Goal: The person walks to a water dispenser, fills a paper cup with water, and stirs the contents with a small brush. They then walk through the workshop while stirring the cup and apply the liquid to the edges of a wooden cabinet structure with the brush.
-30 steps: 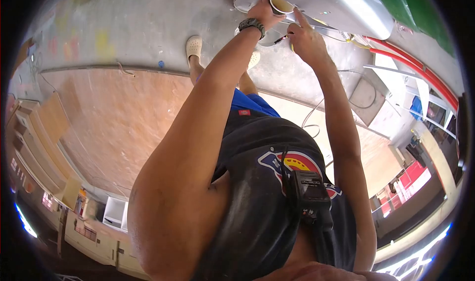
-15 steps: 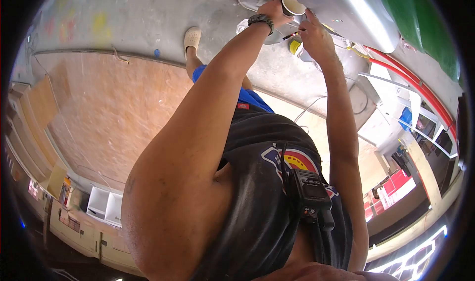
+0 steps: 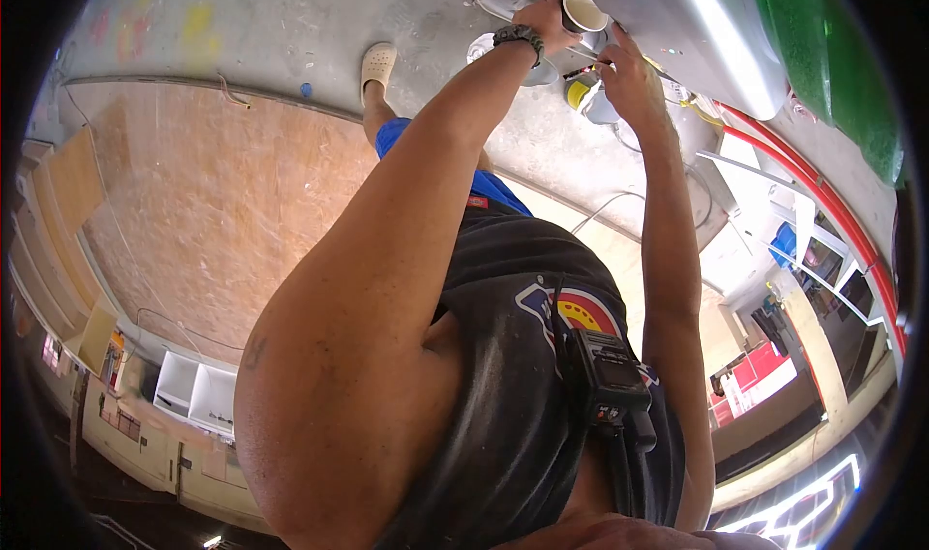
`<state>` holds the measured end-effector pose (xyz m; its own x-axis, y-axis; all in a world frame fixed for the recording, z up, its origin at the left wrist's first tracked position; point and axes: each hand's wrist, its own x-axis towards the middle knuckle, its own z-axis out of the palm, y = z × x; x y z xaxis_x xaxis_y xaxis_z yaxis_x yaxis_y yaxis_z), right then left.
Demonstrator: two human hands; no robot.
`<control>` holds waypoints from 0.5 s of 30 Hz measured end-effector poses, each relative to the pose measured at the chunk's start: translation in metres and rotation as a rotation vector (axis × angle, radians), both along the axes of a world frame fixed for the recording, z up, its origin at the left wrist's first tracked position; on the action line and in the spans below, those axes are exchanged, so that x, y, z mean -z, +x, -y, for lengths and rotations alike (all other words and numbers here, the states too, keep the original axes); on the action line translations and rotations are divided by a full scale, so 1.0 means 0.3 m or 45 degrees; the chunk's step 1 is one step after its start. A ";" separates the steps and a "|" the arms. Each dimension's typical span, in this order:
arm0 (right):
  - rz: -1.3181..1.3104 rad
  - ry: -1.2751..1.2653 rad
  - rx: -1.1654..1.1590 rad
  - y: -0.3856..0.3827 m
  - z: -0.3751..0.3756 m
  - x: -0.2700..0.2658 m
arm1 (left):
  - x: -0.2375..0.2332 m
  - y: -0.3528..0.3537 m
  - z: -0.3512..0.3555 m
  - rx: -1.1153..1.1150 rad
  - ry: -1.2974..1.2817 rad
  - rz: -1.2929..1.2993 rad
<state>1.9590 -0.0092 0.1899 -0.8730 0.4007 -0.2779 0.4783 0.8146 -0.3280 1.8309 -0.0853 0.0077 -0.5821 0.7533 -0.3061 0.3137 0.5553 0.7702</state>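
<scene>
At the top of the view my left hand [image 3: 547,23], with a patterned watch on its wrist, is wrapped round a white paper cup [image 3: 585,12] whose open mouth faces me. Just right of it, my right hand [image 3: 631,74] has its fingers bent round a thin stick-like tool [image 3: 584,70] with a dark end; its exact kind is too small to tell. The right index finger points up near the cup, close to a glossy grey curved panel [image 3: 668,28]. Beneath the hands stands a container with a yellow band [image 3: 582,92].
A green glossy surface [image 3: 823,66] adjoins the panel at upper right. Red hoses [image 3: 808,168] and loose cables run along the floor on the right. A plywood sheet [image 3: 223,182] lies at left. A two-way radio [image 3: 614,376] hangs on my chest.
The view has shifted slightly. Both hands, with the cup and the thin tool, appear a little further right; the right index finger now stands slightly apart from the cup's rim.
</scene>
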 end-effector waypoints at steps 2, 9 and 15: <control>0.001 -0.011 0.006 -0.001 0.000 -0.004 | 0.001 0.004 -0.005 -0.021 -0.017 -0.029; -0.007 -0.030 0.006 0.000 -0.005 -0.007 | 0.030 0.009 -0.004 -0.002 0.038 -0.015; -0.027 -0.021 -0.004 -0.001 -0.007 -0.010 | 0.056 0.006 -0.001 0.015 0.020 -0.004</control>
